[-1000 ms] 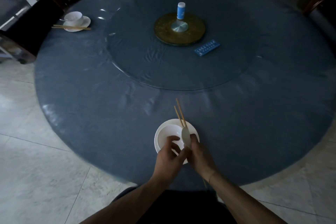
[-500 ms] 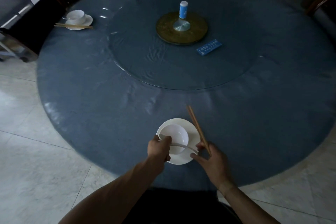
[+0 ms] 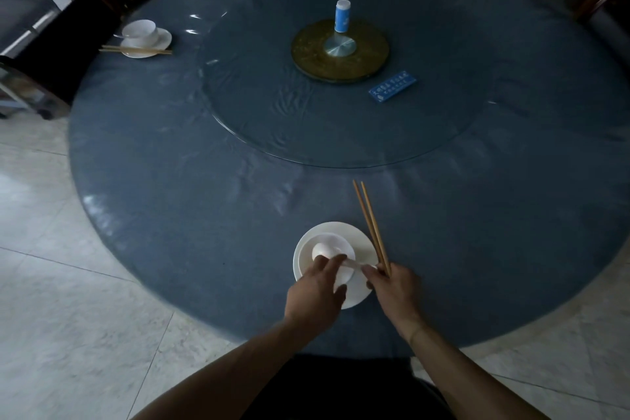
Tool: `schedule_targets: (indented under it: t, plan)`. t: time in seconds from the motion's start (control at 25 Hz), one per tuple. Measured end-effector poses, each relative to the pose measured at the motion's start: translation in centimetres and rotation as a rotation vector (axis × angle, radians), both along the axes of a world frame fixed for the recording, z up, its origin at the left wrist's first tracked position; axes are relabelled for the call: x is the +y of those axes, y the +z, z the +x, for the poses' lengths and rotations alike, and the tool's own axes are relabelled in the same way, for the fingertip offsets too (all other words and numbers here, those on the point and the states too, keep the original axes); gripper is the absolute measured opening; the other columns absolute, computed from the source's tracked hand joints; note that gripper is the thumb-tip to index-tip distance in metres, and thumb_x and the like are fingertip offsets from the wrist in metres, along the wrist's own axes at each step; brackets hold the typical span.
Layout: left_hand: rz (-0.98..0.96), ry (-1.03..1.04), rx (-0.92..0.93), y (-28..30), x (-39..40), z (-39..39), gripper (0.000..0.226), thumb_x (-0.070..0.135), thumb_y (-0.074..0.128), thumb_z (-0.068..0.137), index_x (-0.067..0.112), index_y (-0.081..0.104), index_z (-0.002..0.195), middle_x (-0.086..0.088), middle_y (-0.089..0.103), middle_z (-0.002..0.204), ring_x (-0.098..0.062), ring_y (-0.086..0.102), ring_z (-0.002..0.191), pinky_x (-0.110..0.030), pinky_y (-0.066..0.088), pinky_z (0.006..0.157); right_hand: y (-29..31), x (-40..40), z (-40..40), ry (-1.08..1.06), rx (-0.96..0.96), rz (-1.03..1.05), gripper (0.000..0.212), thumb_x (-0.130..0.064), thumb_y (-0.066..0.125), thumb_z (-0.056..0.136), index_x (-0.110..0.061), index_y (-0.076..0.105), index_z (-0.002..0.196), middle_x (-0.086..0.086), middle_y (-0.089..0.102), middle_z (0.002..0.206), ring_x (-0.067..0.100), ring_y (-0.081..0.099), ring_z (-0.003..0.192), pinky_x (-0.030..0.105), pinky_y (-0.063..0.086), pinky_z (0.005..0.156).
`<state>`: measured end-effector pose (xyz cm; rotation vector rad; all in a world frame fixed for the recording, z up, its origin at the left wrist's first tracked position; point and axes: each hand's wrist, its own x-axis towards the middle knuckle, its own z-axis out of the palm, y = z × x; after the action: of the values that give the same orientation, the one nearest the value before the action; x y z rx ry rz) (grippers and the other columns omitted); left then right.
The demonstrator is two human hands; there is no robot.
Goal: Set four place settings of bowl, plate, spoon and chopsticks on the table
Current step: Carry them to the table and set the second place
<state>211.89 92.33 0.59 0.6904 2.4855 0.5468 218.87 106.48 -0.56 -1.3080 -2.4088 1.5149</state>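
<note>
A white plate [image 3: 354,235] lies at the near edge of the round blue table [image 3: 204,208], with a white bowl [image 3: 308,257] on it. A white spoon [image 3: 324,251] lies in the bowl, its handle pointing right. My left hand [image 3: 315,297] is over the bowl and pinches the spoon handle. My right hand [image 3: 395,290] grips the near ends of a pair of wooden chopsticks [image 3: 370,225], which point away along the plate's right rim. At the far left stands another setting: bowl [image 3: 140,32] on plate [image 3: 163,41] with chopsticks [image 3: 136,50] across it.
A glass turntable [image 3: 272,119] fills the table's middle, with a brass disc [image 3: 341,54], a blue-and-white bottle [image 3: 342,15] and a flat blue packet [image 3: 392,86] on it. Dark chairs stand at the far left and far right. Pale tiled floor surrounds the table.
My left hand has shifted from the bowl's left rim to above the bowl and now has the spoon, whose head lies in the bowl. My right hand keeps the chopsticks at the plate's right.
</note>
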Motion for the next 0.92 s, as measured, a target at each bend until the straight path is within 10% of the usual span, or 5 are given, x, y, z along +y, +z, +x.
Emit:
schedule_targets:
  t: [0.72,0.92]
  plan:
    - [0.050,-0.180,0.207,-0.8,-0.1,1.7,0.038,0.036,0.046,0.090,0.025,0.049,0.125,0.002,0.052,0.122,-0.022,0.054,0.106,-0.041,0.053,0.072,-2.5,0.7,1.0,-0.277,-0.005,-0.182,0.041,-0.042,0.052,0.096,-0.013,0.065,0.071,0.001,0.063,0.066,0.016,0.057,0.062,0.032,0.042,0.063]
    - [0.094,-0.232,-0.292,-2.5,-0.2,4.6,0.026,0.032,0.049,0.093,0.011,0.064,0.089,-0.009,0.069,0.095,-0.021,0.065,0.087,-0.030,0.047,0.073,-4.4,0.4,2.6,-0.371,0.040,-0.588,0.045,-0.040,0.044,0.100,-0.015,0.048,0.064,0.000,0.043,0.048,0.013,0.036,0.041,0.026,0.030,0.043]
